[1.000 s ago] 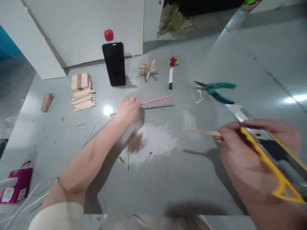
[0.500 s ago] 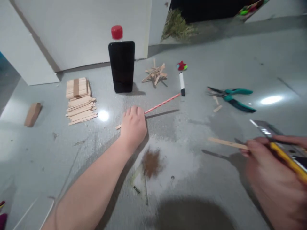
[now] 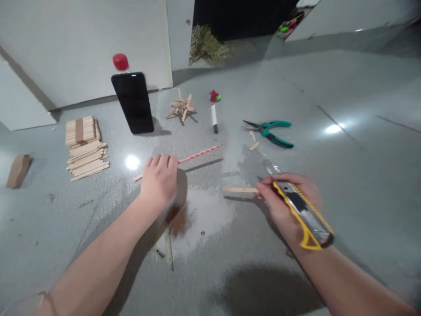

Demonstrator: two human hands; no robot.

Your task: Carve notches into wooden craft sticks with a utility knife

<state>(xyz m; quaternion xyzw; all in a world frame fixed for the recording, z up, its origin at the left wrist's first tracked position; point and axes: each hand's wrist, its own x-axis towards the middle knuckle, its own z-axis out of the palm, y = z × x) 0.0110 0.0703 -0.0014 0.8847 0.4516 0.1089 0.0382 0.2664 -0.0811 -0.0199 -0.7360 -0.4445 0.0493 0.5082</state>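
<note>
Right grip (image 3: 279,208): closed, pinching the wooden stick between thumb and fingers while also carrying the yellow cutter.
Wooden stick (image 3: 240,190): just left of the right grip, jutting toward the left grip, raised a little above its shadow. Flat, pale, smooth-looking wood with a blunt end; probably very light, stiff lengthwise, apt to snap or splinter if bent. Best taken by the broad faces near one end.
Yellow cutter (image 3: 301,206): lying across the right grip, blade pointing up and away. Ridged yellow edges, metal channel, dark slider; likely the heavier load, best held by the body, clear of the blade.
Left grip (image 3: 159,177): curled shut over the striped pencil; cannot tell the exact finger placement underneath.
Striped pencil (image 3: 199,153): poking out right of the left grip, slim, pink-and-red, dark-tipped. Probably light and rigid, easy to roll; best held around the shaft.
Second stick (image 3: 137,177): showing only a rounded wooden end left of the left grip.
Pliers (image 3: 278,127): beyond the right grip, with slender metal nose and teal-and-black handles.
</note>
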